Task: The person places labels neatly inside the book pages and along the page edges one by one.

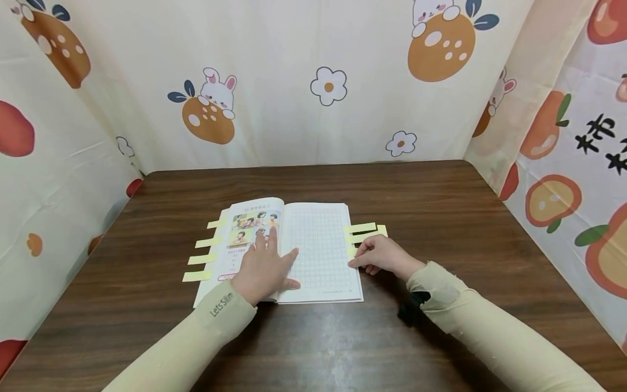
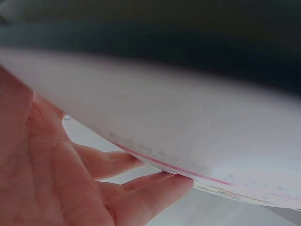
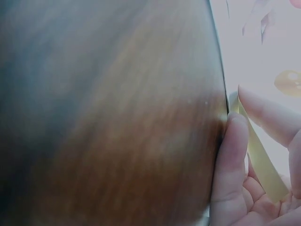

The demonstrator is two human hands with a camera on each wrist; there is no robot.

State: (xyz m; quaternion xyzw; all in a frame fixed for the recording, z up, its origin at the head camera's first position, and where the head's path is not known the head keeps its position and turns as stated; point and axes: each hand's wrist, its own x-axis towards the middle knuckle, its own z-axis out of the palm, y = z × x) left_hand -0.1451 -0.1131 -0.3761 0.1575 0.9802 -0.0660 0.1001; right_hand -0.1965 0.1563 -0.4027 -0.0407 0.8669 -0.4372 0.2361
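An open book (image 1: 318, 245) lies on the table, with a picture page on the left and a grid page on the right. My left hand (image 1: 264, 267) rests with spread fingers across the left page and the centre fold. In the left wrist view, its fingers (image 2: 150, 197) touch the curved page. At the right page's edge, my right hand (image 1: 384, 256) pinches a yellow sticky tab (image 3: 263, 162) between thumb and finger. Just above that hand, more yellow sticky tabs (image 1: 363, 227) stick out from the right page. Several others (image 1: 200, 259) line the left edge.
The dark wooden table (image 1: 313, 348) extends around the book. A printed curtain (image 1: 279, 109) hangs behind the table's back edge, and similar cloth (image 1: 553, 163) hangs along the sides. A black band (image 1: 411, 310) is at the right wrist.
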